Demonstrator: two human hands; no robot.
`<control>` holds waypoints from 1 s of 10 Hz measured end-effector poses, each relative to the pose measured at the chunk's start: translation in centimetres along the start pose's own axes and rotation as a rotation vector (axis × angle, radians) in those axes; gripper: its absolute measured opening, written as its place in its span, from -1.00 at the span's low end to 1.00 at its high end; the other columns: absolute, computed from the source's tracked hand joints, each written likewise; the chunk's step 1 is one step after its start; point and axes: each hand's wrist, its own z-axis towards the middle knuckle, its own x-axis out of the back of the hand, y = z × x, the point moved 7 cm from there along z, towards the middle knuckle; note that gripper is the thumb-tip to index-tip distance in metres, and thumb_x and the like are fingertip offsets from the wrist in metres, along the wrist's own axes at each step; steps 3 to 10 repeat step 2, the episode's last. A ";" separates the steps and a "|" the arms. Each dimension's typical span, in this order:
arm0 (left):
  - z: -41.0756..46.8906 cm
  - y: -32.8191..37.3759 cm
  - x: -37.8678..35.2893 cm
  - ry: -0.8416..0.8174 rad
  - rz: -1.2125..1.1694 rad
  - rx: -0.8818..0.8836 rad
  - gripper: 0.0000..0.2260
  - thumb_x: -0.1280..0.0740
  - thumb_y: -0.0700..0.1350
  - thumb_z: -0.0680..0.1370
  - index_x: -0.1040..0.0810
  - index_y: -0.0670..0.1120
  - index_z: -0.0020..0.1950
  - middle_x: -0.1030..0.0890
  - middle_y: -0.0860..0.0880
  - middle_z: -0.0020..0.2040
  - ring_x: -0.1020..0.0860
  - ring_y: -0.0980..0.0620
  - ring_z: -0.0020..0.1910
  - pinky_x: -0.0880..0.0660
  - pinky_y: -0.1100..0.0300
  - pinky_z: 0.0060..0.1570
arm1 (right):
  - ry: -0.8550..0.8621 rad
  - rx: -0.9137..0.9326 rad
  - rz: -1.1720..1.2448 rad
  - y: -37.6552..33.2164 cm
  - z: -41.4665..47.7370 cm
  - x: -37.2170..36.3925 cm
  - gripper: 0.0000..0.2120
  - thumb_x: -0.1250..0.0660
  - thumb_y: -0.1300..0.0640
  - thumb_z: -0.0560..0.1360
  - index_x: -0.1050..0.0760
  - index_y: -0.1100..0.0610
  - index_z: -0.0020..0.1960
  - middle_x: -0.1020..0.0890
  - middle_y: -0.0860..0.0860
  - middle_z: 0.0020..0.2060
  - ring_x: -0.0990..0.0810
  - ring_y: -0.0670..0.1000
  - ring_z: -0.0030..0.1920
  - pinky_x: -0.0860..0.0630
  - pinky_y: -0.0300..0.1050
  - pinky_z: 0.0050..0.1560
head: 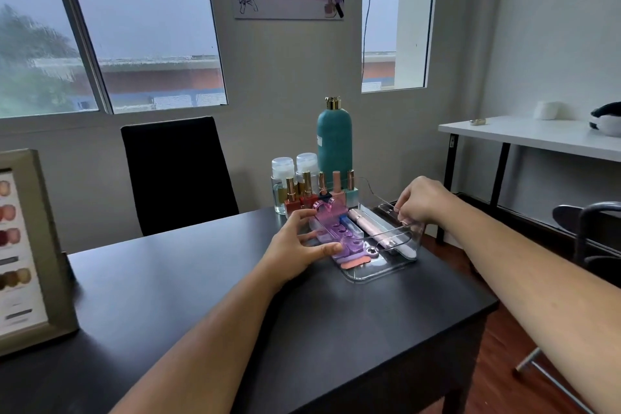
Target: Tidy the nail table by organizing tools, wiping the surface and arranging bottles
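Two bare forearms reach across the dark worktop [201,296] toward a clear plastic organiser tray [379,270] at its far right corner. The left hand [295,245] lies against the tray's left side, fingers spread and apart, thumb and fingertips touching the purple toe separators [339,232] inside — its grip closes on nothing. The right hand [420,200] has its grip pinched shut on the tray's far right rim. A pink nail drill pen [369,227] lies in the tray beside the separators, with a nail file [353,264] at the near end. Just behind stand small polish bottles [307,191], two clear capped bottles [282,178] and a tall teal bottle [334,141]. A framed colour chart [23,245] stands at the left edge.
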 end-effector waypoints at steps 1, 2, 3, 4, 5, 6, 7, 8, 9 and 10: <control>0.2 -0.1 -0.1 -0.015 -0.005 0.002 -0.13 -0.55 0.30 0.00 -0.33 0.18 0.24 -0.40 0.06 0.32 -0.52 0.12 0.15 -0.50 0.08 0.20 | -0.022 -0.008 0.001 0.1 0.2 -0.2 -0.80 -0.30 0.41 0.37 -0.68 0.29 -0.13 -0.70 0.26 -0.13 -0.68 0.21 -0.04 -0.61 0.10 0.05; -0.5 0.6 0.0 -0.028 0.013 0.012 -0.15 -0.54 0.29 0.03 -0.30 0.17 0.24 -0.36 -0.01 0.41 -0.49 0.10 0.19 -0.49 0.11 0.22 | 0.029 -0.015 -0.064 -0.2 -0.2 0.1 -0.79 -0.29 0.32 0.41 -0.65 0.31 -0.03 -0.68 0.25 -0.05 -0.65 0.19 0.01 -0.60 0.02 0.08; -0.5 0.6 0.0 -0.028 0.013 0.012 -0.15 -0.54 0.29 0.03 -0.30 0.17 0.24 -0.36 -0.01 0.41 -0.49 0.10 0.19 -0.49 0.11 0.22 | 0.029 -0.015 -0.064 -0.2 -0.2 0.1 -0.79 -0.29 0.32 0.41 -0.65 0.31 -0.03 -0.68 0.25 -0.05 -0.65 0.19 0.01 -0.60 0.02 0.08; -0.5 0.6 0.0 -0.028 0.013 0.012 -0.15 -0.54 0.29 0.03 -0.30 0.17 0.24 -0.36 -0.01 0.41 -0.49 0.10 0.19 -0.49 0.11 0.22 | 0.029 -0.015 -0.064 -0.2 -0.2 0.1 -0.79 -0.29 0.32 0.41 -0.65 0.31 -0.03 -0.68 0.25 -0.05 -0.65 0.19 0.01 -0.60 0.02 0.08; -0.5 0.6 0.0 -0.028 0.013 0.012 -0.15 -0.54 0.29 0.03 -0.30 0.17 0.24 -0.36 -0.01 0.41 -0.49 0.10 0.19 -0.49 0.11 0.22 | 0.029 -0.015 -0.064 -0.2 -0.2 0.1 -0.79 -0.29 0.32 0.41 -0.65 0.31 -0.03 -0.68 0.25 -0.05 -0.65 0.19 0.01 -0.60 0.02 0.08; -0.5 0.6 0.0 -0.028 0.013 0.012 -0.15 -0.54 0.29 0.03 -0.30 0.17 0.24 -0.36 -0.01 0.41 -0.49 0.10 0.19 -0.49 0.11 0.22 | 0.029 -0.015 -0.064 -0.2 -0.2 0.1 -0.79 -0.29 0.32 0.41 -0.65 0.31 -0.03 -0.68 0.25 -0.05 -0.65 0.19 0.01 -0.60 0.02 0.08; -0.5 0.6 0.0 -0.028 0.013 0.012 -0.15 -0.54 0.29 0.03 -0.30 0.17 0.24 -0.36 -0.01 0.41 -0.49 0.10 0.19 -0.49 0.11 0.22 | 0.029 -0.015 -0.064 -0.2 -0.2 0.1 -0.79 -0.29 0.32 0.41 -0.65 0.31 -0.03 -0.68 0.25 -0.05 -0.65 0.19 0.01 -0.60 0.02 0.08; -0.5 0.6 0.0 -0.028 0.013 0.012 -0.15 -0.54 0.29 0.03 -0.30 0.17 0.24 -0.36 -0.01 0.41 -0.49 0.10 0.19 -0.49 0.11 0.22 | 0.029 -0.015 -0.064 -0.2 -0.2 0.1 -0.79 -0.29 0.32 0.41 -0.65 0.31 -0.03 -0.68 0.25 -0.05 -0.65 0.19 0.01 -0.60 0.02 0.08; -0.5 0.6 0.0 -0.028 0.013 0.012 -0.15 -0.54 0.29 0.03 -0.30 0.17 0.24 -0.36 -0.01 0.41 -0.49 0.10 0.19 -0.49 0.11 0.22 | 0.029 -0.015 -0.064 -0.2 -0.2 0.1 -0.79 -0.29 0.32 0.41 -0.65 0.31 -0.03 -0.68 0.25 -0.05 -0.65 0.19 0.01 -0.60 0.02 0.08; -0.5 0.6 0.0 -0.028 0.013 0.012 -0.15 -0.54 0.29 0.03 -0.30 0.17 0.24 -0.36 -0.01 0.41 -0.49 0.10 0.19 -0.49 0.11 0.22 | 0.029 -0.015 -0.064 -0.2 -0.2 0.1 -0.79 -0.29 0.32 0.41 -0.65 0.31 -0.03 -0.68 0.25 -0.05 -0.65 0.19 0.01 -0.60 0.02 0.08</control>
